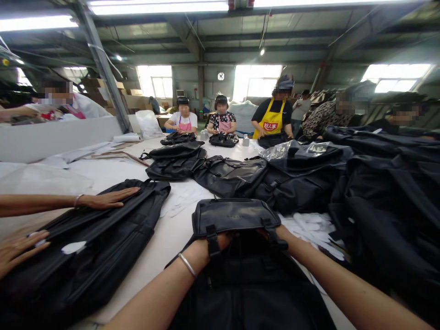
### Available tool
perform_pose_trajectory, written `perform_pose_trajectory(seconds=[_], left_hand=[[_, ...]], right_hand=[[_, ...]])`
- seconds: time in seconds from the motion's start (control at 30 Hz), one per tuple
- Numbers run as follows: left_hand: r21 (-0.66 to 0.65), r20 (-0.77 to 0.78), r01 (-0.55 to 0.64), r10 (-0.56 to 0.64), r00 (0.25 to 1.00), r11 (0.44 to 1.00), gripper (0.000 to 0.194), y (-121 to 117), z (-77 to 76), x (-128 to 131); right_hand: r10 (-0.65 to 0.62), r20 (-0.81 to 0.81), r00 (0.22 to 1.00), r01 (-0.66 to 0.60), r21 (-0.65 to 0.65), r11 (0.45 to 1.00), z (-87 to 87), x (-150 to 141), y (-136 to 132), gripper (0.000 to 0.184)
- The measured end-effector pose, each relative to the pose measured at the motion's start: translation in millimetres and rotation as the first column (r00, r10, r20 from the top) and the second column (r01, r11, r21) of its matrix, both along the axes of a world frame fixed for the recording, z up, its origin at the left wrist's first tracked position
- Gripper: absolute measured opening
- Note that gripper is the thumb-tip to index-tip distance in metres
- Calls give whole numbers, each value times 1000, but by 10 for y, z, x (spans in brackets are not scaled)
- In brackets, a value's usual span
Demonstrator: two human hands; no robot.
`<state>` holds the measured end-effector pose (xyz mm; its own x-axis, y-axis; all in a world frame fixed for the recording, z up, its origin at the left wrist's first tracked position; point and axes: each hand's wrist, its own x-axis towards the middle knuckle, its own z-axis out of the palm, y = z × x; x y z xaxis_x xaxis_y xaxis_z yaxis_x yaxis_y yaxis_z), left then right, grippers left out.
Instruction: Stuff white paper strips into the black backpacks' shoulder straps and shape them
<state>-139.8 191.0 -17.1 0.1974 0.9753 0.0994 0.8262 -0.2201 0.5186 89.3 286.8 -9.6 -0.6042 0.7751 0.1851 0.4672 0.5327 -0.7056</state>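
Note:
A black backpack (254,298) lies in front of me, its top flap (237,215) towards the far side with straps and buckles hanging from it. My left hand (222,241) reaches in under the flap beside the left buckle (213,245); its fingers are hidden. From the other side my right hand (283,233) goes under the flap near the right buckle (275,236), its fingers also out of sight. Whether either hand grips the flap or the bag's opening cannot be seen. A bracelet (187,266) circles my left wrist.
To the left, a co-worker's hands (110,198) rest flat on another black backpack (127,224). More black bags (230,176) lie ahead; a tall pile (388,206) stands at right. White scraps (312,229) lie on the table (177,227). Several people work across it.

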Motion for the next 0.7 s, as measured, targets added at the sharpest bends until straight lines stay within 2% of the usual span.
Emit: perform_pose_trajectory(seconds=[0.03, 0.1, 0.17, 0.2, 0.3, 0.37, 0.47, 0.53, 0.6, 0.67, 0.7], left_hand=[[19, -15, 1, 0, 1000, 1000, 35, 4, 14, -5], [45, -13, -10, 11, 1000, 999, 36, 34, 34, -3], [56, 5, -27, 27, 1000, 998, 40, 73, 48, 16], [59, 12, -34, 33, 999, 998, 42, 88, 57, 29], [69, 22, -37, 36, 999, 997, 44, 89, 102, 64], [77, 22, -31, 30, 999, 997, 43, 56, 152, 77], [90, 18, -22, 21, 1000, 996, 42, -7, 228, 86], [98, 18, -23, 21, 1000, 995, 40, -27, 253, 94], [103, 27, -26, 23, 999, 994, 38, -21, 252, 107], [105, 44, -33, 29, 999, 994, 38, -3, 233, 118], [106, 55, -38, 32, 998, 994, 38, 4, 220, 122]], right_hand=[[-36, 0, 999, 36, -18, 999, 11, 96, -54, 33], [-194, 23, 981, 195, -31, 980, 62, 292, -218, 31], [-357, 42, 933, 356, 20, 934, 136, 432, -453, 28], [-384, 39, 923, 381, 58, 923, 176, 460, -587, 27], [-236, 69, 969, 229, 92, 969, 307, 345, -972, 32], [-184, 118, 976, 162, 176, 971, 416, 163, -1162, 34], [-186, 110, 976, 119, 445, 888, 606, -73, -1352, 33], [-131, 85, 988, 69, 516, 854, 690, -160, -1438, 32], [-105, 103, 989, 54, 407, 912, 680, -230, -1476, 30], [-138, 171, 976, 109, 166, 980, 564, -328, -1441, 40], [-153, 213, 965, 148, 40, 988, 475, -393, -1400, 48]])
